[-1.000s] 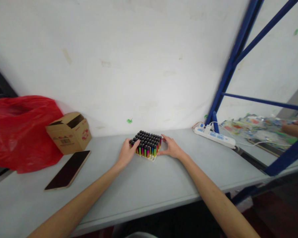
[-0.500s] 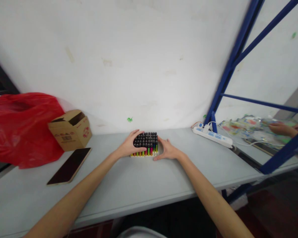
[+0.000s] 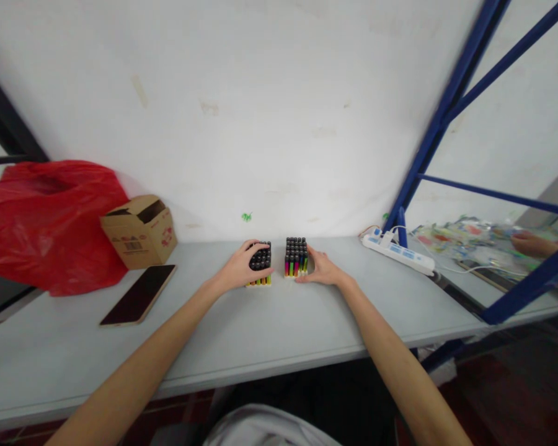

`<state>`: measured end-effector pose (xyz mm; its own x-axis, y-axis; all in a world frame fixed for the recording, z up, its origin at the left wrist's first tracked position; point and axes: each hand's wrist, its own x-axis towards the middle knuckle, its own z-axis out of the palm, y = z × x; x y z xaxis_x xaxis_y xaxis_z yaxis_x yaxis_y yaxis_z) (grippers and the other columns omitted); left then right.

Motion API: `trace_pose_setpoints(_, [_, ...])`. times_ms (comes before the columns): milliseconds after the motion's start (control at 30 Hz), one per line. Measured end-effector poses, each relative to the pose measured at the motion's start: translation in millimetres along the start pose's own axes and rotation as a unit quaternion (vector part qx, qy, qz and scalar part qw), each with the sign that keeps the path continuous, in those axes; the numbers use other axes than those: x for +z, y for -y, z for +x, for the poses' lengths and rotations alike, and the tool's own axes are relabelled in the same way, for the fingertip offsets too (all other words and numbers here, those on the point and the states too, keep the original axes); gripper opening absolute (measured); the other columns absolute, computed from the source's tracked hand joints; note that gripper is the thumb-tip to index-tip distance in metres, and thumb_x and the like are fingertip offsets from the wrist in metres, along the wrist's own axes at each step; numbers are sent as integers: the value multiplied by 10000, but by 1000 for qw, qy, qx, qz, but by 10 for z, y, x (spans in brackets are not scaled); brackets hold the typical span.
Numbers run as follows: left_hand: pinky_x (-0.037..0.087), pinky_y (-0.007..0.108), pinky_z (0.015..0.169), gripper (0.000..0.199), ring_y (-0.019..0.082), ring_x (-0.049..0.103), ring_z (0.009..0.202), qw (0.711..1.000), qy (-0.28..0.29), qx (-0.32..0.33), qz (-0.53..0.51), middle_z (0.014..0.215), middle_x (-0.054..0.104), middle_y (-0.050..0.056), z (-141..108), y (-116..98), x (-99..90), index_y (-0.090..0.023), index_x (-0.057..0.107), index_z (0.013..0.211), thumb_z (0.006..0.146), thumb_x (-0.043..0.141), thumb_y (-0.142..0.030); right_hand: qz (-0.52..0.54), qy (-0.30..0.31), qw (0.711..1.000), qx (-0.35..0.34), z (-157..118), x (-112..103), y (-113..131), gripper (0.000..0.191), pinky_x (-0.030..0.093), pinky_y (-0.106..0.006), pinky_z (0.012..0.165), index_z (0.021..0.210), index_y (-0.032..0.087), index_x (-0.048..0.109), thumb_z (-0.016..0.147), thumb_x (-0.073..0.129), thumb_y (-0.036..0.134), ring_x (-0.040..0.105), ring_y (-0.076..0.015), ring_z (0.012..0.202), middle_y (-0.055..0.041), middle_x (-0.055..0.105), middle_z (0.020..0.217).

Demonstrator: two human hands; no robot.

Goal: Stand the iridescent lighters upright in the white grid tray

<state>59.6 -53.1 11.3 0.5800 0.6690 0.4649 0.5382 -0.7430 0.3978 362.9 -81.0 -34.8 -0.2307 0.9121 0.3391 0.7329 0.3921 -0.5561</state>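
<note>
Two blocks of upright, black-capped, coloured sticks stand apart on the grey table, near the wall. My left hand (image 3: 242, 266) is wrapped round the left block (image 3: 261, 263), thumb along its front and fingers over its back. At the right block (image 3: 296, 255), my right hand (image 3: 322, 269) curves round the right side, with its thumb near the front lower corner and fingers by the far side. Yellow and orange bodies show low on the left block; pink, green and blue ones show on the right block. Both blocks have a pale base.
On the left are a red plastic bag (image 3: 65, 226), an open cardboard box (image 3: 142, 235) and a dark phone (image 3: 138, 295). A white power strip (image 3: 398, 253) lies at the right by a blue metal frame (image 3: 421, 158). Beyond it, another person's hand (image 3: 534, 243) is near clear plastic packets (image 3: 469, 238).
The single wide group of black-capped sticks has split into two blocks with a gap between them. My right hand has moved slightly right with its block. The camera view has shifted a little.
</note>
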Motion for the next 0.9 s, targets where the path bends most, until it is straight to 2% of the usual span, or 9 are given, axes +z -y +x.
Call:
trace_pose_setpoints(67, [362, 446, 1171, 699, 327, 468, 1385, 999, 21, -6, 31, 1482, 492, 138, -18, -17, -26, -208, 561, 1376, 811, 654, -609, -17, 14, 1000, 22, -29, -77, -75, 1215, 196, -701, 1157, 1576, 267, 263, 585, 854, 650, 453, -430, 1389, -178, 495, 1517])
trace_pose_setpoints(167, [311, 502, 1181, 754, 378, 388, 1435, 994, 56, -25, 87, 1475, 510, 171, 19, -94, -84, -195, 552, 1391, 805, 622, -666, -27, 7, 998, 57, -87, -190, -168, 1263, 212, -693, 1150, 1591, 237, 220, 582, 860, 645, 454, -434, 1392, -200, 524, 1486])
trace_pose_setpoints(267, [292, 578, 1149, 734, 427, 381, 1414, 987, 62, -66, 131, 1450, 522, 176, 140, -255, -123, -243, 556, 1394, 830, 538, -712, -14, 9, 996, 88, -131, -243, -223, 1267, 192, -680, 1169, 1600, 218, 200, 599, 852, 641, 445, -431, 1408, -211, 518, 1492])
trace_pose_setpoints(367, [259, 674, 1102, 739, 494, 293, 1433, 977, 84, -105, 168, 1518, 439, 176, 277, -407, -89, -301, 524, 1433, 819, 534, -713, -15, 18, 994, 104, -143, -237, -234, 1312, 134, -695, 1187, 1607, 205, 169, 587, 833, 694, 363, -436, 1463, -229, 432, 1554])
trace_pose_setpoints(467, [362, 641, 1029, 544, 475, 354, 1367, 967, 126, -135, 173, 1401, 517, 170, 348, -444, 3, -295, 640, 1280, 828, 564, -587, -18, 5, 995, 100, -155, -253, -213, 1336, 134, -696, 1192, 1611, 201, 152, 582, 811, 740, 293, -439, 1496, -240, 339, 1604])
trace_pose_setpoints(533, [447, 553, 953, 367, 420, 435, 1268, 969, 119, -139, 163, 1266, 565, 160, 347, -412, 55, -265, 697, 1101, 844, 544, -478, -8, -31, 995, 90, -177, -311, -188, 1274, 186, -653, 1205, 1611, 196, 160, 641, 765, 757, 298, -414, 1499, -238, 320, 1613])
trace_pose_setpoints(633, [467, 493, 916, 233, 369, 478, 1152, 977, 89, -127, 147, 1143, 571, 141, 314, -347, 89, -243, 692, 940, 835, 543, -388, 26, -112, 992, 53, -210, -451, -133, 1079, 292, -575, 1197, 1611, 181, 152, 816, 630, 730, 386, -347, 1460, -232, 391, 1566])
trace_pose_setpoints(800, [410, 488, 1004, 159, 319, 510, 1077, 988, 57, -92, 106, 1017, 589, 112, 299, -253, 49, -229, 668, 835, 821, 549, -334, 6, -304, 952, -33, -216, -644, -34, 675, 333, -566, 1183, 1529, 220, 358, 983, 454, 604, 465, -292, 1370, -171, 474, 1481])
trace_pose_setpoints(900, [375, 498, 1050, 158, 303, 532, 1085, 995, 39, -69, 55, 983, 614, 90, 280, -125, -40, -236, 669, 839, 809, 528, -303, -11, -371, 927, -52, -213, -686, 40, 525, 372, -567, 1154, 1419, 219, 494, 1001, 463, 534, 461, -289, 1357, -152, 521, 1415])
